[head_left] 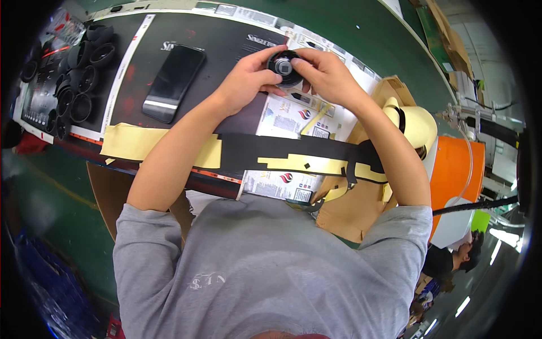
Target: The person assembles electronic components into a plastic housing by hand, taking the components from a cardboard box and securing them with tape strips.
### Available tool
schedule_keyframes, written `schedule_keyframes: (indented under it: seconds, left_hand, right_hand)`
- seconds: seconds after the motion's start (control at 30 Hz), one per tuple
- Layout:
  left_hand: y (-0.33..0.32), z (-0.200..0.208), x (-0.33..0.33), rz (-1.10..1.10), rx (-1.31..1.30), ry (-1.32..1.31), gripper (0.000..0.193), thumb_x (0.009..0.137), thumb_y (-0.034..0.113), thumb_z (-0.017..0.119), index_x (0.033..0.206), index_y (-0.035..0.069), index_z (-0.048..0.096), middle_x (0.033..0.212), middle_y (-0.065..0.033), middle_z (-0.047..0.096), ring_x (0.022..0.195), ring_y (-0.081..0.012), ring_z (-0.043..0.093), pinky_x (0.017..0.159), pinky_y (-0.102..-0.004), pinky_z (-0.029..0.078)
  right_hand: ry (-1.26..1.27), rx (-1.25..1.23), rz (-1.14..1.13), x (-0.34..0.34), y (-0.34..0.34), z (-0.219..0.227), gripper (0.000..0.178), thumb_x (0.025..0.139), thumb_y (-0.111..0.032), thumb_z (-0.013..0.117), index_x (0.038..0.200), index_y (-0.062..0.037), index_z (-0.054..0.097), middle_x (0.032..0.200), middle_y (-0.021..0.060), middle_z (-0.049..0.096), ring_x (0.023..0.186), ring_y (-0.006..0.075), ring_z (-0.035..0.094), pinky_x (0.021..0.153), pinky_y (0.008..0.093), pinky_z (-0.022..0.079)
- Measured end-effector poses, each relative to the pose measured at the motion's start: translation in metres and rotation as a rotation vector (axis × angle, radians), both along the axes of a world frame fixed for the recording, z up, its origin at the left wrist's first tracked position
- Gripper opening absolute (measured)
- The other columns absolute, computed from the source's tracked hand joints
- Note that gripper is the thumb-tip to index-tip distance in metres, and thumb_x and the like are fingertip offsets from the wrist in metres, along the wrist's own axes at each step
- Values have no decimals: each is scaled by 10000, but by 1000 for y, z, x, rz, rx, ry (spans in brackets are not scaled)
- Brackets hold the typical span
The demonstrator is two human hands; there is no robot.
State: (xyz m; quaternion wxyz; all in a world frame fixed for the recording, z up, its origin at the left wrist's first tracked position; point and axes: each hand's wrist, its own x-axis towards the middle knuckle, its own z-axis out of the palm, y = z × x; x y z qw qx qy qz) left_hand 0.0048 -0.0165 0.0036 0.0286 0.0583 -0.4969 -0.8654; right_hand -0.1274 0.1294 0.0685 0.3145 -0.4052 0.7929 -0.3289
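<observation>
Two bare hands meet near the far edge of the table (131, 62): the left hand (248, 80) and the right hand (330, 76) pinch one black round cup (292, 80) between them. Each thumb lies on its near face while the fingers curl around the sides, partly hidden. The cup is held above the place where the dark mat (228, 48) meets printed white sheets (279, 117), a small silvery squarish piece at its centre.

To the left, a stretch of mat gives the left hand side room before a phone (174, 83), glossy, flat and round-cornered. Beyond a white dividing strip (125, 73), more hollow black cups (83, 79) crowd the left end, smooth and curved.

Nearer the body, a long matte black band (243, 151) with pale yellow paper backing (130, 142) runs crosswise beneath the forearms, limiting the room there. Brown cardboard (341, 219) and a curled yellow roll (420, 127) crowd the right forearm. Green floor (333, 22) shows past the far edge.
</observation>
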Motion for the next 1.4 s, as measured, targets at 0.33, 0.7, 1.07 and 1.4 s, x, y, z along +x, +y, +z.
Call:
schedule_keyframes:
  seconds: [0.33, 0.7, 1.07, 1.4]
  left_hand:
    - [-4, -5, -6, 95, -126, 13, 326, 935, 120, 533, 1233, -9, 561, 1129, -119, 633, 934, -133, 616, 793, -268, 524]
    - [-9, -8, -9, 44, -184, 14, 262, 927, 101, 554, 1152, -16, 620, 964, -85, 665, 784, -83, 599, 723, -224, 515]
    - [6, -19, -8, 31, -363, 75, 202, 900, 65, 587, 1069, -29, 642, 873, -51, 666, 717, -68, 579, 664, -212, 488]
    - [-17, 89, 49, 71, -592, 117, 216, 891, 55, 610, 1084, -33, 647, 968, -99, 689, 874, -137, 649, 791, -266, 524]
  right_hand:
    - [131, 44, -550, -144, -36, -27, 260, 936, -240, 546, 1094, -43, 608, 798, 35, 655, 596, 87, 536, 562, 243, 456]
    - [662, 52, -79, -74, 18, 24, 301, 914, -193, 582, 1146, -7, 627, 910, 107, 675, 805, 174, 645, 735, 293, 504]
    - [751, 174, 639, 106, 136, 5, 313, 776, -238, 700, 1008, -46, 613, 806, 64, 537, 765, 228, 584, 649, 354, 499]
    - [911, -138, 429, 111, 152, -26, 270, 787, -190, 682, 1014, -56, 620, 804, 44, 506, 745, 204, 547, 635, 326, 468]
